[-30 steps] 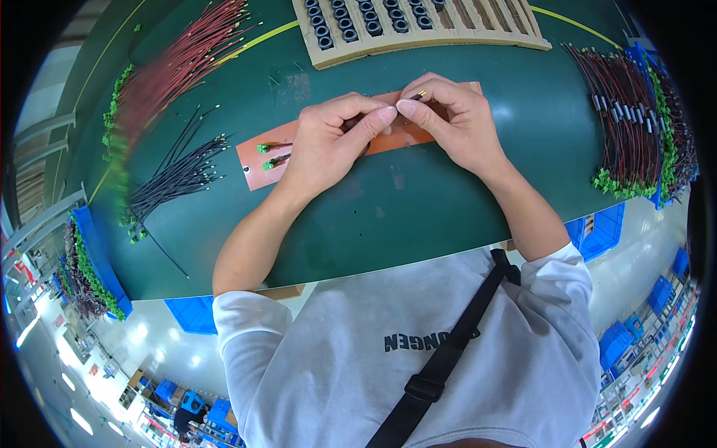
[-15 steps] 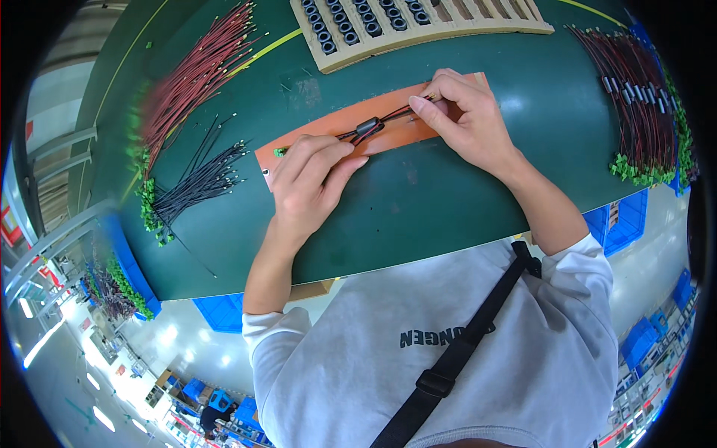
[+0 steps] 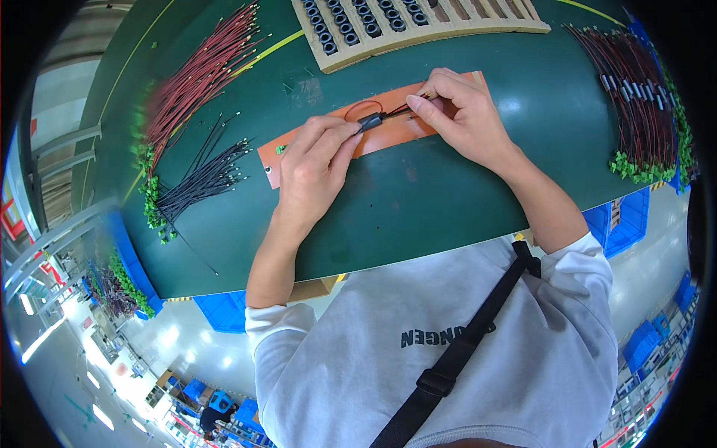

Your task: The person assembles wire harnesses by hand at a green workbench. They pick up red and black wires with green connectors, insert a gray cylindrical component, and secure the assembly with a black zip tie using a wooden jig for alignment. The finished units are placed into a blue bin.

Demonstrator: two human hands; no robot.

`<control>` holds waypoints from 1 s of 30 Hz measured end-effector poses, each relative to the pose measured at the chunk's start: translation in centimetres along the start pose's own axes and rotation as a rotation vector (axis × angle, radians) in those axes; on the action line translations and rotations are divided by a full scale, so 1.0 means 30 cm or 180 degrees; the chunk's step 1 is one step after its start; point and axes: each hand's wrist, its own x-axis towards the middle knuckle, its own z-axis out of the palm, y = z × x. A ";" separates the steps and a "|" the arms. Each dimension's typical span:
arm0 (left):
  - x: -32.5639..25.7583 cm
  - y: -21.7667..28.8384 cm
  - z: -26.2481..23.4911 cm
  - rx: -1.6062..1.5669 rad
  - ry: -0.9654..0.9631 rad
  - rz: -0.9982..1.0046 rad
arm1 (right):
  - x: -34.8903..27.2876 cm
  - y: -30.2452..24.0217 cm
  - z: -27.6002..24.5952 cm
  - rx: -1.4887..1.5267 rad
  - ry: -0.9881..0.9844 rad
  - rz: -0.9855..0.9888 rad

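A black cylindrical ferrite core point(image 3: 370, 122) sits around a pair of red and black wires point(image 3: 398, 111) above an orange board point(image 3: 399, 138). My left hand point(image 3: 317, 153) is closed, thumb and fingertips pinching the core's left end. My right hand point(image 3: 470, 116) pinches the wires near their tips, to the right of the core. A thin red loop of wire point(image 3: 361, 103) arches up behind the core. At the board's left end, a green connector point(image 3: 281, 149) shows beside my left fingers. The wires beneath my left hand are hidden.
At left on the green table point(image 3: 418, 201) lie bundles of red wires point(image 3: 202, 82) and black wires point(image 3: 202, 179) with green connectors. A tray of ferrite cores point(image 3: 373, 19) stands at the back. Wire assemblies with cores point(image 3: 635, 97) lie at right. Blue bins point(image 3: 624, 220) sit below the edge.
My left hand has moved right and slightly up, from the wires onto the core's left end. A red wire loop now stands up behind the core. My right hand has barely moved.
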 end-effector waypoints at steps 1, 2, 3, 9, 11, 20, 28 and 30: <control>0.004 0.015 -0.007 -0.0046 -0.0083 -0.0082 | 0.000 -0.004 -0.002 -0.0024 -0.0003 -0.0012; 0.008 0.024 -0.011 -0.0092 -0.0165 -0.0165 | -0.001 -0.003 -0.002 -0.0033 -0.0005 0.0012; 0.014 0.022 -0.011 -0.0109 -0.0142 -0.0068 | -0.002 0.000 -0.001 -0.0042 -0.0007 0.0035; 0.030 0.015 -0.026 -0.0073 -0.0263 0.0129 | -0.004 0.003 0.001 0.0021 -0.0007 0.0028; 0.036 0.011 -0.030 0.0038 -0.0301 0.0153 | -0.002 0.001 -0.002 -0.0040 -0.0017 -0.0022; 0.009 -0.042 0.058 -0.0432 0.0743 -0.0726 | -0.001 0.002 -0.001 -0.0288 0.0002 -0.0217; 0.025 -0.031 -0.011 -0.0520 -0.0125 -0.0366 | 0.000 0.000 0.001 -0.0152 0.0019 -0.0119; 0.023 -0.029 -0.012 -0.0421 -0.0129 -0.0369 | 0.000 -0.003 0.002 -0.0118 0.0028 -0.0105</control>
